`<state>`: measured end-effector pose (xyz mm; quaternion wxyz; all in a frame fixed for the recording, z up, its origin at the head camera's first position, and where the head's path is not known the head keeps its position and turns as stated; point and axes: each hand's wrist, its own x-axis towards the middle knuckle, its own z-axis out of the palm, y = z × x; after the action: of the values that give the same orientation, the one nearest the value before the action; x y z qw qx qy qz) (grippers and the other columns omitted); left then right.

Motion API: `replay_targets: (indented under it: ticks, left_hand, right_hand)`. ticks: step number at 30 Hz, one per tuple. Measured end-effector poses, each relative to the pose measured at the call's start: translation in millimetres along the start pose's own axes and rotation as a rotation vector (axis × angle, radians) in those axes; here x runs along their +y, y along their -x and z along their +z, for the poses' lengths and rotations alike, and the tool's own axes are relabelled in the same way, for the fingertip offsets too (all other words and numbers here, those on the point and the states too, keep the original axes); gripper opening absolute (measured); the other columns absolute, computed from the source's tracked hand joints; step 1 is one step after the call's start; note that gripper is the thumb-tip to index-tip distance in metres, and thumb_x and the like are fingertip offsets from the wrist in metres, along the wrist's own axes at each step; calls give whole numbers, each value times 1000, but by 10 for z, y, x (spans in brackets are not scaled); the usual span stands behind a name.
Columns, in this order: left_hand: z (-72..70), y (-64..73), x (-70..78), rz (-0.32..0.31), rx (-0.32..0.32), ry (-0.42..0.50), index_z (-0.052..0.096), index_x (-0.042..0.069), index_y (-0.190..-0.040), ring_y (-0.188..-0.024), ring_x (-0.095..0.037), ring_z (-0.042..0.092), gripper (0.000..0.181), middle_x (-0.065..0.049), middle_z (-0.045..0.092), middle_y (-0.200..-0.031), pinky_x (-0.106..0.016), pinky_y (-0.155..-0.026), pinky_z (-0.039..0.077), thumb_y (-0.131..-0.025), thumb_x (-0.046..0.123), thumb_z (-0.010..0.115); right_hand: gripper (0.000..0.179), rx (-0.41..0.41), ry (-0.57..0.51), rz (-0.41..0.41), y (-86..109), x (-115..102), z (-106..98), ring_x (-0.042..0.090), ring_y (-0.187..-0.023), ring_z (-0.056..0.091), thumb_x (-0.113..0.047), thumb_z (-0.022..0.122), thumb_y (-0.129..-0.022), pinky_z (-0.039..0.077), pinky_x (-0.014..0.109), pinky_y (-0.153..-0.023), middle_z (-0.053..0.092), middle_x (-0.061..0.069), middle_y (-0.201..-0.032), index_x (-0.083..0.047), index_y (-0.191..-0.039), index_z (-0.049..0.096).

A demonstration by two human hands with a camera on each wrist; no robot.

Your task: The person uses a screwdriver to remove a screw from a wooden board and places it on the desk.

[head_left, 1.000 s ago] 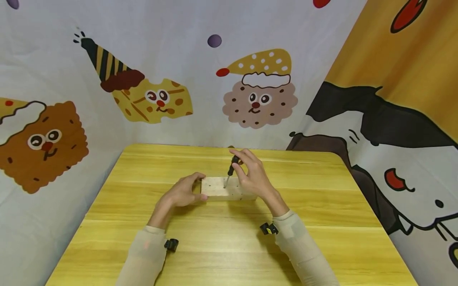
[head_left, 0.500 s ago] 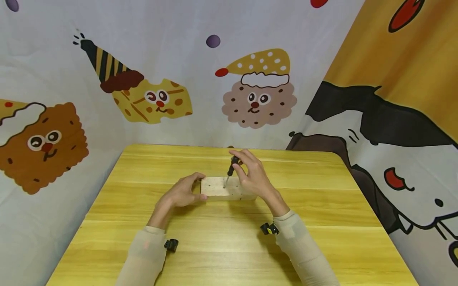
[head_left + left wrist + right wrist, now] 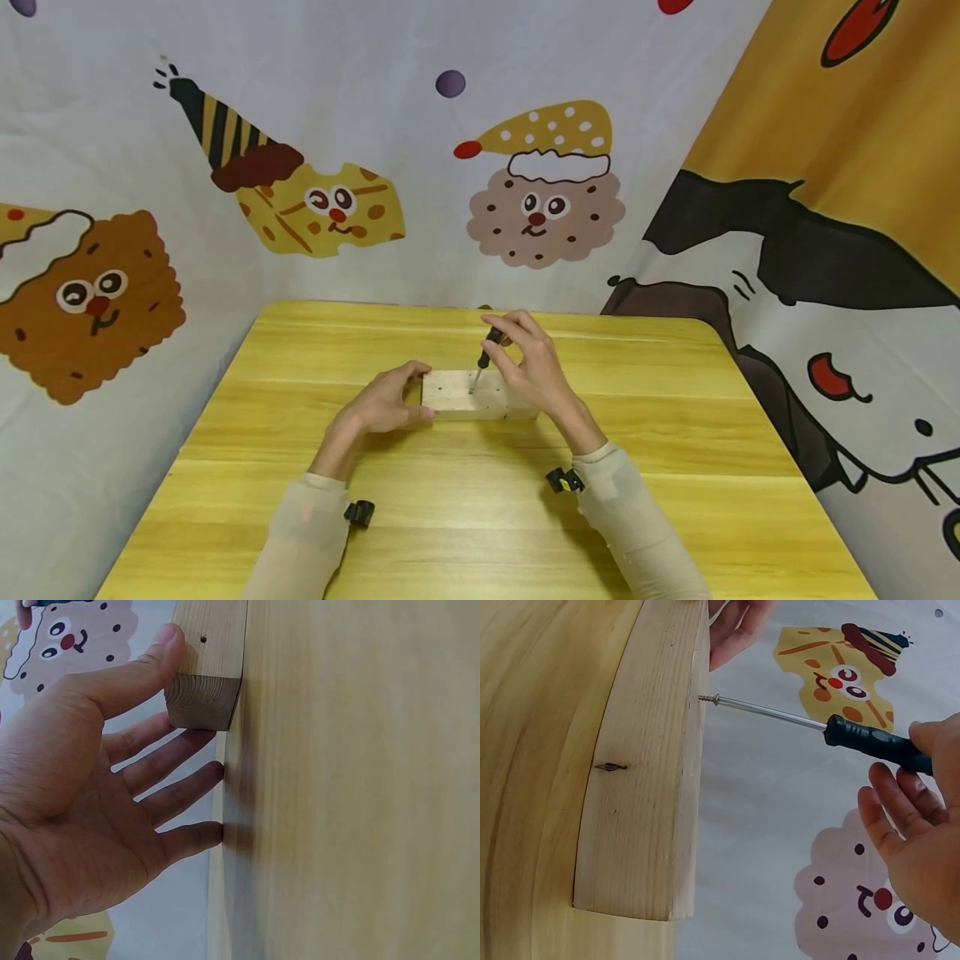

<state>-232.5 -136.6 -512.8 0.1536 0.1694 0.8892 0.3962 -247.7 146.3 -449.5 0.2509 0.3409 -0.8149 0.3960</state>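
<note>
A pale wooden block (image 3: 450, 398) with small holes in its top lies on the table. My left hand (image 3: 382, 403) holds its left end, thumb at the near edge and fingers at the far side; the left wrist view shows the thumb on the block (image 3: 210, 652). My right hand (image 3: 538, 367) pinches the black handle of a screwdriver (image 3: 485, 353) by its top. In the right wrist view, the screwdriver's (image 3: 772, 711) metal tip meets a screw (image 3: 709, 699) that stands partly out of the block's top face. The screwdriver leans slightly.
The yellow wood-grain table (image 3: 465, 517) carries the block near its middle. A white cloth (image 3: 360, 75) with cartoon prints hangs behind the far edge. Small black devices (image 3: 360, 514) are strapped at both wrists.
Both hands, the block and the screwdriver stay in nearly the same place. Only a slight shift of the head view shows.
</note>
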Motion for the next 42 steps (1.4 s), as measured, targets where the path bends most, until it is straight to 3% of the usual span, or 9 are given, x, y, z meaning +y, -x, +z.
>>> replay_targets:
  ticks: [17, 27, 33, 39, 42]
  left_hand:
    - [-2, 17, 23, -7, 5, -2, 42, 15, -157, -147, -36, 47, 81, -10, 50, -158, -58, -119, 42, -89, 37, 82]
    - [-6, 5, 24, -9, 6, -20, 42, 17, -157, -147, -36, 48, 82, -10, 50, -158, -59, -119, 42, -89, 39, 82]
    - [-7, 3, 39, -16, 5, -26, 42, 17, -157, -147, -35, 47, 82, -9, 50, -158, -59, -119, 41, -89, 40, 82]
    - [-3, 4, 44, -17, 10, -22, 43, 18, -156, -147, -35, 47, 80, -9, 50, -158, -59, -120, 41, -89, 38, 83]
    - [0, 5, 41, -16, 10, -22, 43, 19, -156, -147, -35, 47, 80, -9, 50, -158, -59, -120, 41, -89, 39, 83]
  right_hand:
    - [41, -14, -19, 28, 21, -8, -24, 18, -93, 66, -13, 70, -99, 60, 46, -82, 70, 7, -110, -10, -139, 65]
    - [36, 14, 12, 18, 10, -4, -27, 18, -90, 64, -17, 76, -96, 55, 29, -81, 67, 5, -106, -14, -131, 72]
    - [34, 15, 1, 27, 12, 1, -42, 14, -90, 64, -16, 74, -97, 57, 32, -81, 68, 4, -105, -14, -131, 72]
    - [33, 29, -17, 29, 25, 0, -51, 16, -90, 65, -15, 75, -96, 60, 42, -80, 68, 5, -104, -12, -129, 72]
    - [32, 32, -14, 36, 36, 0, -59, 16, -90, 65, -15, 75, -96, 59, 40, -81, 68, 4, -104, -13, -128, 73]
